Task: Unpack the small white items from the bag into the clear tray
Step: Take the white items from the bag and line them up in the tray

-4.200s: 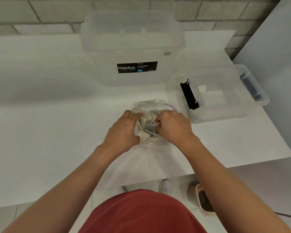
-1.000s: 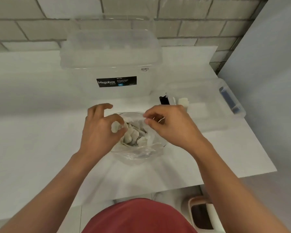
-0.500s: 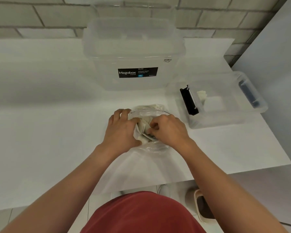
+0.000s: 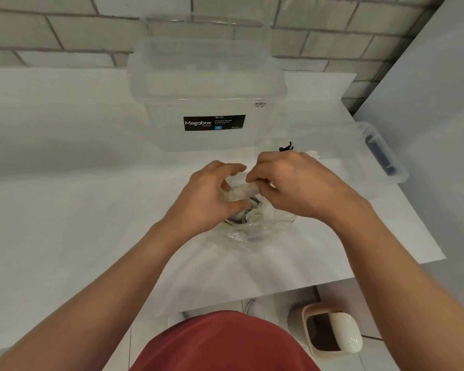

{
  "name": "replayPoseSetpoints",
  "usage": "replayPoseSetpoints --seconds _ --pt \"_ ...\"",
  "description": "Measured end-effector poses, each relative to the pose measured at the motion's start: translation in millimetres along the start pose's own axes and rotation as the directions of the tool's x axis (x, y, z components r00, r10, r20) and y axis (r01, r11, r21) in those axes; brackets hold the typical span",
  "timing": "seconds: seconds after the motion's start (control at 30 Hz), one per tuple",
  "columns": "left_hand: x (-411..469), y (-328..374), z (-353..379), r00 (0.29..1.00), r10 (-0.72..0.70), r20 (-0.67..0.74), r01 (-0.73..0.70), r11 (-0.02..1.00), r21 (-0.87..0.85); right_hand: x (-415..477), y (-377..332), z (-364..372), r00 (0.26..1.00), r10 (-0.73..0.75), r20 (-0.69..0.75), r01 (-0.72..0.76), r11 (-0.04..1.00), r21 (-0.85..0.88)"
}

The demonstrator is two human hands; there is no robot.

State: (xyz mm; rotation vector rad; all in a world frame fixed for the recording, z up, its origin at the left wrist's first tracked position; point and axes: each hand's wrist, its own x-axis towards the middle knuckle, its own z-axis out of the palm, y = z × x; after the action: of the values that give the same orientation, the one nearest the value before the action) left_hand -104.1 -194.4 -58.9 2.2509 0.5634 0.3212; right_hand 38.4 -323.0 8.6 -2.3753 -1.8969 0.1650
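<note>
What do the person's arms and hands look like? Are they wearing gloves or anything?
No gloves. The left hand and right hand are bare, with no rings, watch or bracelet showing. Both forearms are bare too, no sleeves in view. Lower down, the person wears a red garment.

Both bare forearms reach forward and meet over the bag (image 4: 252, 231). The left hand (image 4: 209, 194) curls its fingers (image 4: 225, 168) and thumb round the bag's top. The right hand (image 4: 295, 183), knuckles up, pinches it from the opposite side.

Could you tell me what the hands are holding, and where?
Left hand and right hand both grip a clump of small white items at the mouth of the clear plastic bag.
</note>
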Motion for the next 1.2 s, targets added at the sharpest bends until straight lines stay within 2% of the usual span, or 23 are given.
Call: replayPoseSetpoints --seconds 0.07,0.13,0.27,0.4,0.53,0.7,0.83,0.9,0.97,1.07,1.13,1.2 --pt "3.9 4.2 3.0 0.995 -0.055 0.082 0.064 0.991 -0.116 1.1 -0.1 -9.6 0.999 -0.033 0.001 0.033 0.999 0.020" --pt "5.7 5.5 8.9 0.989 -0.098 0.106 0.122 0.960 -0.252 1.9 4.5 -14.0 0.999 -0.038 -0.017 0.039 0.995 0.089" --pt "6.7 6.2 16.0 0.976 -0.161 0.147 0.211 0.859 -0.467 -1.3 23.1 -17.6 0.998 0.054 -0.034 -0.042 0.958 0.283" --pt "9.0 11.1 18.9 0.964 -0.184 0.192 0.261 0.797 -0.545 -1.3 33.9 -11.3 1.000 0.027 -0.003 -0.024 0.936 0.351" --pt "11.5 16.7 20.3 0.967 -0.185 0.178 0.255 0.769 -0.586 0.5 39.9 -6.5 0.996 0.061 -0.066 -0.030 0.919 0.393" --pt "16.9 20.9 22.9 0.973 -0.222 0.057 0.203 0.716 -0.668 1.2 50.0 -3.4 0.990 0.120 -0.078 -0.077 0.907 0.414" --pt "22.0 24.3 21.6 0.971 -0.240 -0.018 0.168 0.726 -0.667 -1.4 57.3 11.5 0.986 0.164 -0.034 -0.136 0.901 0.411" --pt "24.8 26.6 20.0 0.972 -0.232 -0.026 0.156 0.726 -0.670 -3.4 57.7 23.4 0.974 0.222 -0.034 -0.164 0.809 0.565" --pt "26.6 27.7 20.1 0.977 -0.211 0.019 0.170 0.729 -0.662 -5.4 55.3 33.8 0.951 0.306 -0.037 -0.175 0.635 0.752" --pt "27.1 30.0 24.8 0.977 -0.209 0.049 0.188 0.720 -0.669 -8.3 54.2 44.5 0.927 0.374 -0.026 -0.158 0.451 0.878" --pt "28.2 30.8 26.9 0.974 -0.224 0.025 0.182 0.718 -0.672 -11.5 56.0 46.1 0.932 0.364 0.005 -0.171 0.426 0.888" --pt "31.2 29.5 27.5 0.979 -0.204 0.008 0.168 0.782 -0.600 -15.4 61.0 43.8 0.942 0.336 0.006 -0.188 0.514 0.837"
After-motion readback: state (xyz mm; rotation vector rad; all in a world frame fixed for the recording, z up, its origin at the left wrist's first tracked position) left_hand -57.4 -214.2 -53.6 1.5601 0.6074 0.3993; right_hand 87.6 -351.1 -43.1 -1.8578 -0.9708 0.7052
